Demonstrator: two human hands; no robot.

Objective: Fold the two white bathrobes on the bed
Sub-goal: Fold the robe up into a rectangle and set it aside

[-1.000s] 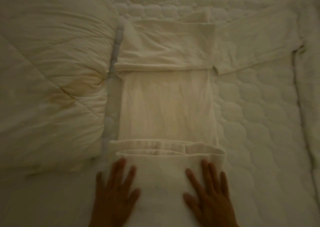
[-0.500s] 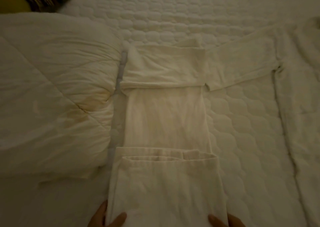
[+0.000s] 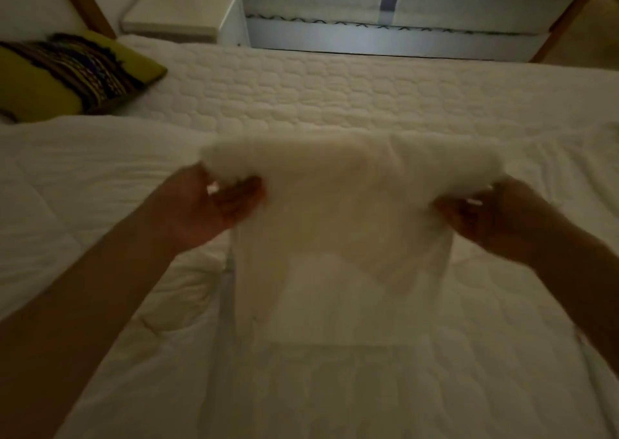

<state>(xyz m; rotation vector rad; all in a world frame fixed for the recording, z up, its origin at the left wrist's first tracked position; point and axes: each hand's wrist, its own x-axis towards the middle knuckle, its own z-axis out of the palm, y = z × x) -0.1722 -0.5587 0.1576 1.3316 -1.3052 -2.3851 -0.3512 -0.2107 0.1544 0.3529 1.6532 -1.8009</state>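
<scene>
A white bathrobe, folded into a long narrow strip, lies lengthwise on the bed in front of me. My left hand grips its near folded end at the left corner. My right hand grips the right corner. Both hands hold that end lifted above the rest of the strip, and it hides the far part of the robe. The picture is dim and blurred. At the far right edge a bit of white cloth shows; I cannot tell whether it is the second bathrobe.
A white duvet is bunched on the left of the quilted mattress. A yellow-green striped cushion lies at the far left. Beyond the bed stand a white nightstand and another bed base.
My hands went from lying flat on the near fold to gripping its corners, then lifted it up and away from me. My head has tilted up, showing the room beyond the bed.
</scene>
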